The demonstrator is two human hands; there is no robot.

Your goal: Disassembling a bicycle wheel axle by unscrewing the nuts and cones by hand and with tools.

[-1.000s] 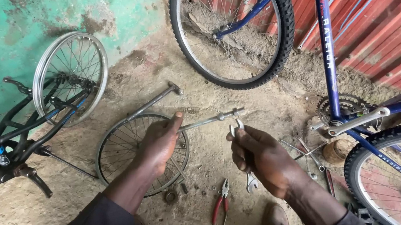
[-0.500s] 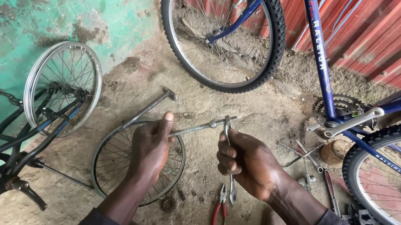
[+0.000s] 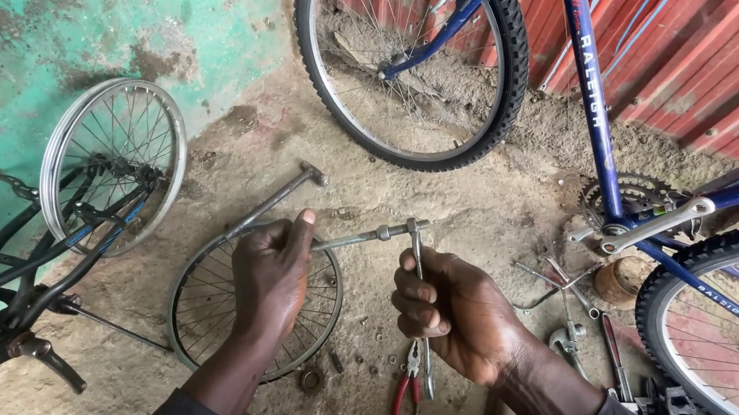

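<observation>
Two grips closed: left hand [image 3: 271, 271] holding axle rod [image 3: 357, 237], right hand [image 3: 445, 314] clamping spanner [image 3: 417, 252] on nut beyond its knuckles. Tightening underway, unfinished; pliers [image 3: 409, 390] below right grip.

Dirt-floor bicycle repair spot: blue bicycle [image 3: 602, 123], loose wheels [image 3: 112, 160], pliers [image 3: 407, 390].

Left hand [image 3: 271, 271] sits centre-left of frame, fingers curled into a closed grip, thumb stretched straight up toward the top of frame; its forearm runs down to the bottom edge. Right hand [image 3: 450, 314] sits just right of centre, fist clenched tight with knuckles facing left, wrist and dark-sleeved forearm angling off to the lower right corner.
</observation>
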